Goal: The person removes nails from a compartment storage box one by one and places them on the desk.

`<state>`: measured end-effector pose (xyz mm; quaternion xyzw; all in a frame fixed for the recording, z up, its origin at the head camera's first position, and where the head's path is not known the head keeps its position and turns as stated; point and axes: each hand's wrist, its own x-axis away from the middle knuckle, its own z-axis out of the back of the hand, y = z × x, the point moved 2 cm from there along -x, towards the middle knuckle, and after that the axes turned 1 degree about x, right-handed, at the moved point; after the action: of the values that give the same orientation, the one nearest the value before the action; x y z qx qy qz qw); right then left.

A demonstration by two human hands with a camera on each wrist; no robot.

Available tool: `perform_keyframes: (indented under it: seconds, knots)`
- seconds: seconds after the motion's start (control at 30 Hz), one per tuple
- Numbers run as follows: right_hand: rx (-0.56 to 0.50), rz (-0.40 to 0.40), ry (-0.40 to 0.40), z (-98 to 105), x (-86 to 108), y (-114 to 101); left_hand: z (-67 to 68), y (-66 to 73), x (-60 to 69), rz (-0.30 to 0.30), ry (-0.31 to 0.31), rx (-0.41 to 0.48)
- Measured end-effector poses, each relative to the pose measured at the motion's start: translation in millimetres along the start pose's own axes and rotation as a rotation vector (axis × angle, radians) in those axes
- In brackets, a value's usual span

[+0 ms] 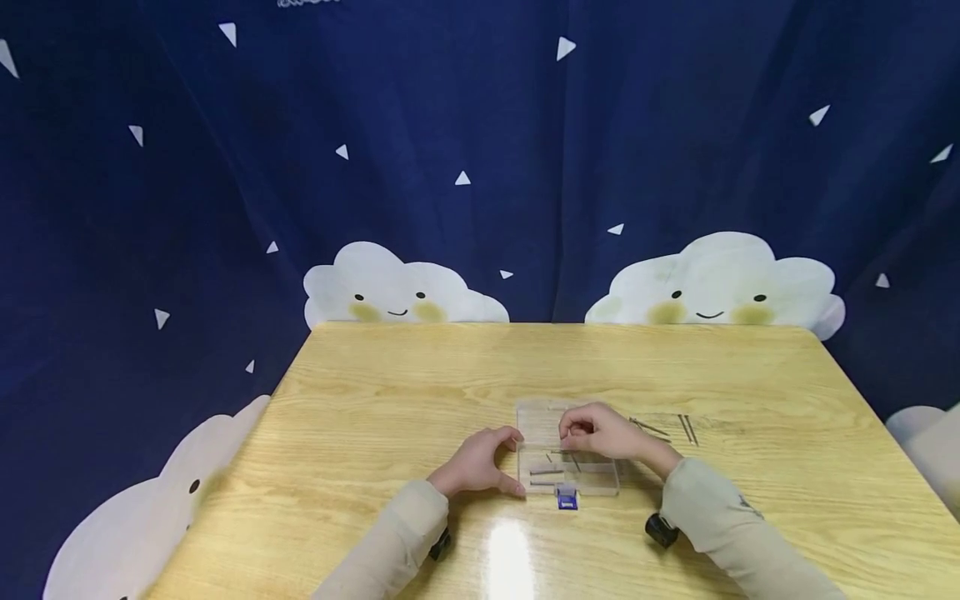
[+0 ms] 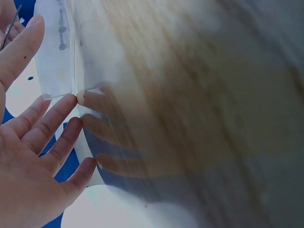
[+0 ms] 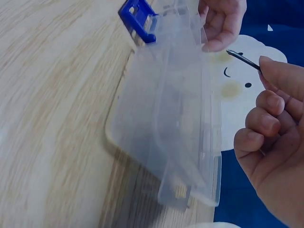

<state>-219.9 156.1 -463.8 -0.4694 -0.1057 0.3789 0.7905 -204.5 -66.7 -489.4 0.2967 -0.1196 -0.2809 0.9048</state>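
Observation:
A clear plastic box (image 1: 600,480) lies with its lid (image 1: 534,421) laid back and its blue latch (image 1: 567,500) toward the person. Several nails (image 1: 546,472) are in its front compartments. My right hand (image 1: 596,429) is above the box; the right wrist view shows its thumb and fingers pinching a dark nail (image 3: 244,60), pointed end out. At the left side of the box is my left hand (image 1: 480,461), thumb and fingers spread along that edge. In the left wrist view its relaxed fingertips (image 2: 88,166) touch the tabletop beside the box.
More nails (image 1: 687,429) lie loose on the wooden table (image 1: 375,392) to the right of the box, some partly behind the right wrist. A dark blue curtain (image 1: 450,100) with clouds and white triangles hangs behind the table.

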Motion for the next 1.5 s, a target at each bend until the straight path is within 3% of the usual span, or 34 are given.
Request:
perform_keyframes:
  seconds: [0.23,1.13,1.5]
  knots:
    - [-0.053,-0.023,0.005,9,9.8,6,-0.1,0.0,0.4,0.005,-0.008,0.012]
    - [0.064,-0.073,0.133,42,45.9,22,0.6,-1.3,-1.9,-0.018,-0.004,0.004]
    - [0.08,-0.179,0.169,62,64.4,25,1.9,-0.6,-2.4,-0.019,-0.01,-0.005]
